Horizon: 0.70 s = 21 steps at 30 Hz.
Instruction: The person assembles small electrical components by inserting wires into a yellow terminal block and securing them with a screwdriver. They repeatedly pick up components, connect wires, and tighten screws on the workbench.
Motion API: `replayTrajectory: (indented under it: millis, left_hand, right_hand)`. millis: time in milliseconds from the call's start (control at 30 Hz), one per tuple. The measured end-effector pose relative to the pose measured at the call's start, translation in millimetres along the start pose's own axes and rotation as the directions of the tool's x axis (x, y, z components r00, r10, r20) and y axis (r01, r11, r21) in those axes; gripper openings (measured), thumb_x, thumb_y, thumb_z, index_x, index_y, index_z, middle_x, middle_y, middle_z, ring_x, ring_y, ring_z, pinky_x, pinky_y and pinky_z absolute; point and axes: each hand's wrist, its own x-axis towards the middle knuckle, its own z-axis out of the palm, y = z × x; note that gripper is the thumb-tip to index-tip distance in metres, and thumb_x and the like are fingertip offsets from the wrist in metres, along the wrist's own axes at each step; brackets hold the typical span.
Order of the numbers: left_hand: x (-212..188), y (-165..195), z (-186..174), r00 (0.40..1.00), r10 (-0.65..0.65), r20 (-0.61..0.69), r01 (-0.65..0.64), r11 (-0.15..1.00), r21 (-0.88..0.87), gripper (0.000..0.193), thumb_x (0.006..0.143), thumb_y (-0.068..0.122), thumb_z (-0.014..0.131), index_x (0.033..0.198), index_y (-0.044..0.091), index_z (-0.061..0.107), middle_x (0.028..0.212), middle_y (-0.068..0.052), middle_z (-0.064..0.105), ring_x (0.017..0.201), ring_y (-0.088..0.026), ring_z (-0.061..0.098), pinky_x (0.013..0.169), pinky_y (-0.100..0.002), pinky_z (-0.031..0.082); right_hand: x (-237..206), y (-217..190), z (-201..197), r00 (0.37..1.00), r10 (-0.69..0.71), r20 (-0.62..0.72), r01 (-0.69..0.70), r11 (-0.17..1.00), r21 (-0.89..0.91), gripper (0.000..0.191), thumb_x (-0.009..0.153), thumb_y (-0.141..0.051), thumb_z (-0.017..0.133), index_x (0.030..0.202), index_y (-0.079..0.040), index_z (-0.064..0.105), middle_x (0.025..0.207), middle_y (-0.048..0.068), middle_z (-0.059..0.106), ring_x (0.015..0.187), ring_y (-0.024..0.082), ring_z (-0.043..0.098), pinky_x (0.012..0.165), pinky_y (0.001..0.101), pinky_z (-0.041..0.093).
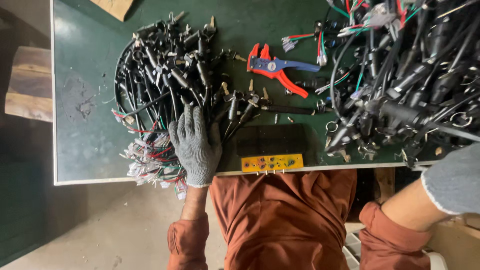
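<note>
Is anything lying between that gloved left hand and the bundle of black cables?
Nothing visible does. The left hand already rests flat on the cable bundle, over its loose wire ends. The right hand is off the green table, apart from the other cable heap.

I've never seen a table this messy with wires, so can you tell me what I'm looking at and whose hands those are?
The one picture comes from a camera on a person's head, looking straight down. You see their orange clothes and two hands in grey gloves. The left hand lies flat on a bundle of black cables with coloured wire ends. The right hand is at the picture's edge, off the green table, holding nothing that I can see. A second cable pile lies on the right. Between them lie red and blue pliers, and at the near edge a small yellow board.
</note>
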Motion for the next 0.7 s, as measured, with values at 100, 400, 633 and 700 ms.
replayTrajectory:
  millis: [100, 400, 633, 700]
  left_hand:
    - [0, 0, 0, 1.0, 0.004, -0.004, -0.004, 1.0, 0.002, 0.05, 0.099, 0.027, 0.067, 0.139, -0.002, 0.058, 0.15, -0.022, 0.055, 0.133, -0.037, 0.054, 0.118, -0.056, 0.034]
    - [-27, 30, -46, 0.966, 0.11, -0.235, -0.174, 0.946, -0.273, 0.034, 0.103, 0.013, 0.062, 0.137, 0.005, 0.061, 0.134, -0.015, 0.063, 0.128, -0.031, 0.058, 0.108, -0.046, 0.048]
    - [-95, 116, -71, 0.965, 0.079, 0.25, 0.211, 0.332, -0.919, 0.022, 0.106, 0.022, 0.063, 0.117, 0.003, 0.066, 0.111, -0.008, 0.073, 0.092, -0.029, 0.069, 0.087, -0.035, 0.056]
    - [-107, 122, -59, 0.948, 0.052, 0.315, 0.272, 0.386, -0.881, 0.018, 0.105, 0.023, 0.064, 0.107, 0.008, 0.074, 0.099, -0.008, 0.071, 0.087, -0.027, 0.069, 0.083, -0.034, 0.055]
  right_hand:
    - [-8, -5, 1, 0.999, 0.019, -0.03, -0.019, 1.0, -0.001, 0.023, 0.114, -0.015, 0.063, 0.113, 0.008, 0.063, 0.103, 0.013, 0.066, 0.081, 0.018, 0.059, 0.07, 0.0276, 0.045]
    - [-113, -105, 29, 0.984, 0.053, 0.171, -0.071, 0.992, 0.1, 0.022, 0.112, -0.015, 0.064, 0.114, 0.007, 0.064, 0.104, 0.013, 0.067, 0.083, 0.018, 0.06, 0.072, 0.0278, 0.046]
    - [-153, -152, 62, 0.782, 0.042, 0.622, -0.277, 0.917, 0.286, 0.021, 0.11, -0.015, 0.065, 0.115, 0.006, 0.064, 0.105, 0.012, 0.067, 0.085, 0.018, 0.061, 0.073, 0.028, 0.047]
    - [-136, -160, 73, 0.753, 0.014, 0.658, -0.267, 0.92, 0.286, 0.021, 0.11, -0.015, 0.065, 0.115, 0.005, 0.064, 0.105, 0.012, 0.067, 0.086, 0.018, 0.061, 0.074, 0.0281, 0.047]
